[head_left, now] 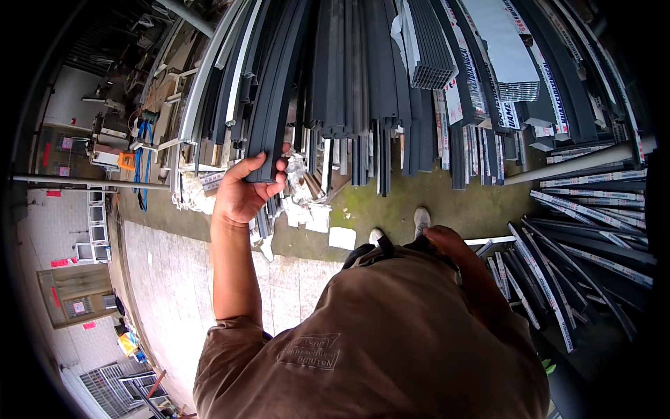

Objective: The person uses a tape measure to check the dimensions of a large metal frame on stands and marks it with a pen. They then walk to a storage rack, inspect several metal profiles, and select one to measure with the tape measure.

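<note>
Left hand [244, 192] grips the dark profile [276, 98] at its near end; its length runs up and away. Right hand [443, 241] hangs at the waist, farther off, grip hidden.

**Mossy concrete floor under the stock**

The concrete floor [391, 209], green with moss, carries upright dark metal profiles [349, 84]. White paper scraps [307, 213] litter it beside them. More dark profiles [572, 258] lie stacked at right.
</note>
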Demonstrator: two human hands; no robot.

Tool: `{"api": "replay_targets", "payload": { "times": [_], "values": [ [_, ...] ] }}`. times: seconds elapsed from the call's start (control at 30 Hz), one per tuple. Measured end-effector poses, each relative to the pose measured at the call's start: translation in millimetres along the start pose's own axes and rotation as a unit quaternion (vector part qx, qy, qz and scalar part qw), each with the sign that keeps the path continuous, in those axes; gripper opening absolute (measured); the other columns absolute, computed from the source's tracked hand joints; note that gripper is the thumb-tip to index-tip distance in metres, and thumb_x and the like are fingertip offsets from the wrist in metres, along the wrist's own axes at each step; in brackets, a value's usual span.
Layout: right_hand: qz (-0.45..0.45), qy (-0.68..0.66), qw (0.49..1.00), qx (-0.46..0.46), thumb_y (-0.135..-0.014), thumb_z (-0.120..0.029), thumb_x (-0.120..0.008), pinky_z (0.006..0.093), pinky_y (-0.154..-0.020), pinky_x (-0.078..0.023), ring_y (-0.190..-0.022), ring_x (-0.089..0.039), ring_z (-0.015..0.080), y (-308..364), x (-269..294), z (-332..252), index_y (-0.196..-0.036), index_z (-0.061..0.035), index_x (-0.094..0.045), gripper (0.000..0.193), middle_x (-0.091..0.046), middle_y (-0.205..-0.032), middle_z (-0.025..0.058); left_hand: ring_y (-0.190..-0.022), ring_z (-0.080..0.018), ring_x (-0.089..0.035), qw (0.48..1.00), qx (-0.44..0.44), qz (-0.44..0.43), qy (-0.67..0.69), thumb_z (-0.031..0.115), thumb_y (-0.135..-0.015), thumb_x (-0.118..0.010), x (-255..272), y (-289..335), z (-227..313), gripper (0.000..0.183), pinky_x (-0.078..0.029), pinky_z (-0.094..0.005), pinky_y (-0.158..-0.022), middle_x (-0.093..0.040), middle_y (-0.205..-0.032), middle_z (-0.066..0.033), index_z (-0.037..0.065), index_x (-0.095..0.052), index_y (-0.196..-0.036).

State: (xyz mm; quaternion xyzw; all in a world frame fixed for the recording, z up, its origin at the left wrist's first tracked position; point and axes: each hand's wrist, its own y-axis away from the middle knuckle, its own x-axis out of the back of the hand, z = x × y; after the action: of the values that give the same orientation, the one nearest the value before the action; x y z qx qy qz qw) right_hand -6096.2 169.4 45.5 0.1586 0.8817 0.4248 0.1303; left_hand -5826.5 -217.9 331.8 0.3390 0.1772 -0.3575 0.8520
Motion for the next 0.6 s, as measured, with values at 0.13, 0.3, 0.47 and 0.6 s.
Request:
{"api": "replay_targets", "payload": {
  "times": [0.13, 0.3, 0.47, 0.6],
  "values": [
    [0.01, -0.013, 1.0, -0.005, -0.096, -0.051, -0.07, 0.0336, -0.071, -0.05, -0.083, -0.061, 0.0158, 3.4, -10.1, -4.6, -0.113, -0.0061, -0.071, 0.048, -0.067, -0.095, 0.0038, -0.086, -0.021, -0.073, 0.997, 0.022, 0.048, -0.055, 0.015, -0.101, -0.061, 27.9, -17.3, -28.4, 0.039, -0.065, -0.034, -0.086, -0.073, -0.102, -0.0125, -0.007, -0.063, -0.133],
    [0.004, -0.015, 1.0, -0.008, -0.097, -0.052, -0.069, 0.0324, -0.071, -0.049, -0.082, -0.06, 0.0151, -0.9, -1.2, 17.9, -0.111, -0.0047, -0.072, 0.049, -0.066, -0.093, 0.0032, -0.087, -0.0218, -0.075, 0.996, 0.027, 0.038, -0.081, 0.015, -0.102, -0.061, 32.4, -23.5, -31.3, 0.038, -0.066, -0.0346, -0.086, -0.074, -0.102, -0.0133, -0.008, -0.063, -0.132],
    [0.004, 0.032, 0.999, 0.009, -0.099, -0.055, -0.064, 0.0293, -0.065, -0.046, -0.072, -0.057, 0.0113, -17.3, 0.2, 44.7, -0.103, -0.0055, -0.074, 0.051, -0.065, -0.085, 0.0008, -0.085, -0.0226, -0.075, 0.997, -0.002, 0.037, -0.068, 0.017, -0.102, -0.06, 30.1, -8.8, -8.9, 0.04, -0.067, -0.0329, -0.081, -0.074, -0.102, -0.0141, -0.008, -0.062, -0.134],
    [0.025, 0.109, 0.994, 0.004, -0.101, -0.052, -0.061, 0.0386, -0.083, -0.051, -0.088, -0.065, 0.0186, -20.1, -7.9, 38.1, -0.1, -0.002, -0.074, 0.051, -0.072, -0.09, 0.0071, -0.083, -0.0232, -0.076, 0.993, -0.024, 0.029, -0.11, 0.017, -0.101, -0.063, 11.5, 3.5, 12.9, 0.042, -0.067, -0.033, -0.078, -0.074, -0.1, -0.0154, -0.009, -0.061, -0.134]
  ]
}}
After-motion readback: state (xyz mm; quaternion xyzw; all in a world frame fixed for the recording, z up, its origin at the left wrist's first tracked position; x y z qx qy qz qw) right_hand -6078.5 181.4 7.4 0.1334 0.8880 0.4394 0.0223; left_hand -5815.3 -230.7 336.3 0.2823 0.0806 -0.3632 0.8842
